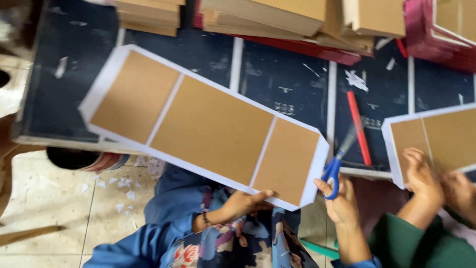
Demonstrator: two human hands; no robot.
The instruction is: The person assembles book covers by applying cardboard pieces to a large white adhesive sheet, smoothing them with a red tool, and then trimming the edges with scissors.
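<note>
Brown cardboard faced me at this moment: a long panel (203, 126) of three board pieces laid on white paper, tilted above the dark bench (277, 84) and partly over my lap. My left hand (243, 203) pinched its near edge, thumb on top and fingers underneath, so it was closed on the panel. My right hand (339, 196) gripped one pair of blue-handled scissors (339, 159), fingers through the loops; the blades pointed up and away and were blurred, so I could not tell whether they were parted.

To trim well from here, I judged that the panel should be held flatter and nearer the scissors, with the left grip close to the corner being cut, so the white border would not flex or tear.

Counting: one panel in my hold and a second like it (436, 139) at the right, pressed by two hands (421, 171) of another person in a green sleeve. One red stick (358, 126) lay on the bench beside the scissors. Several stacked brown boards (277, 15) sat along the far edge, too overlapped to count. White paper scraps (119, 191) dotted the tiled floor.
</note>
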